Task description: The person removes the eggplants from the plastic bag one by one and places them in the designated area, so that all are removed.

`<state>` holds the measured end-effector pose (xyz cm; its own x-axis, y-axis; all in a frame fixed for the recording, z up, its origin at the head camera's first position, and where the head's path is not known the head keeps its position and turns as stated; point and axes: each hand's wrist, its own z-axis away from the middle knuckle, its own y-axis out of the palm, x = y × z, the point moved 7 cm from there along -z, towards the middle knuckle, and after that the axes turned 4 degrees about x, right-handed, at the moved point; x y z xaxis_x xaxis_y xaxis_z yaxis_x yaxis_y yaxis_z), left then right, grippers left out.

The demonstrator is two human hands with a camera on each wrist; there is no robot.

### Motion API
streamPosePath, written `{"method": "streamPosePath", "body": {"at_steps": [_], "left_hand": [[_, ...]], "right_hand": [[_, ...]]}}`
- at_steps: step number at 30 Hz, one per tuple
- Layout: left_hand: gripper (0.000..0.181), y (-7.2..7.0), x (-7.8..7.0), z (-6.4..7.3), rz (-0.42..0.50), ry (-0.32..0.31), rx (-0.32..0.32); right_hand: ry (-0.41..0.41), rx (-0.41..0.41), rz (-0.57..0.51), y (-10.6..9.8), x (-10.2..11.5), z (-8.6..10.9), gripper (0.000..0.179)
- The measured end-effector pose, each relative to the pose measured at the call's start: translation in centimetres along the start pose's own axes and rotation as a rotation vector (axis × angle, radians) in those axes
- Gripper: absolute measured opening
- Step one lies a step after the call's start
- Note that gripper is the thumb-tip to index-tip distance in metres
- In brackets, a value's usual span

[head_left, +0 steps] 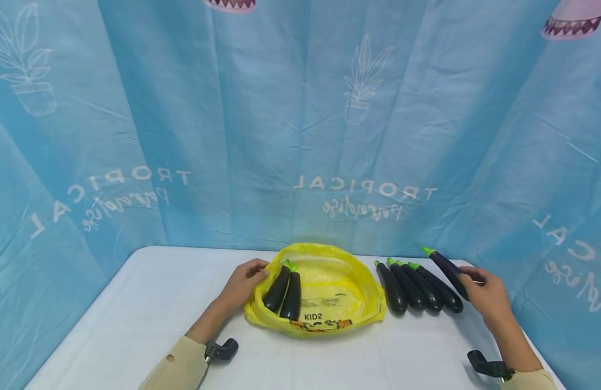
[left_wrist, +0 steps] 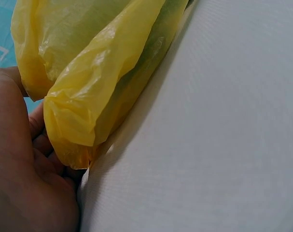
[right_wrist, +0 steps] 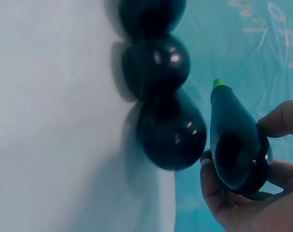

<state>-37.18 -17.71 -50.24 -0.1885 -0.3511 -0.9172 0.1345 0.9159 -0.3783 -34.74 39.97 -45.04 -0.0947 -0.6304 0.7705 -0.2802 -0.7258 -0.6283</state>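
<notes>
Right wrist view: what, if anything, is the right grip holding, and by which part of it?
The right grip holds a dark eggplant by its thick, rounded end; the green tip is free.

Your left hand is on the left rim of a yellow plastic bag, gripping it, and the mouth's wide open with two eggplants lying inside on that side. Your right hand holds another eggplant, tilted, green tip up and to the left. Four more eggplants sit lined up on the white table, just right of the bag. Blue curtain behind it all.
</notes>
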Motion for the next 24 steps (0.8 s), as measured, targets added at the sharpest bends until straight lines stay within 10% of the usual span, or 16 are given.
{"method": "streamPosePath", "body": {"at_steps": [24], "left_hand": [[0.023,0.0,-0.1,0.0,0.018,0.010,-0.006]], "right_hand": [[0.076,0.038,0.081,1.0,-3.8,-1.1,0.049]]}}
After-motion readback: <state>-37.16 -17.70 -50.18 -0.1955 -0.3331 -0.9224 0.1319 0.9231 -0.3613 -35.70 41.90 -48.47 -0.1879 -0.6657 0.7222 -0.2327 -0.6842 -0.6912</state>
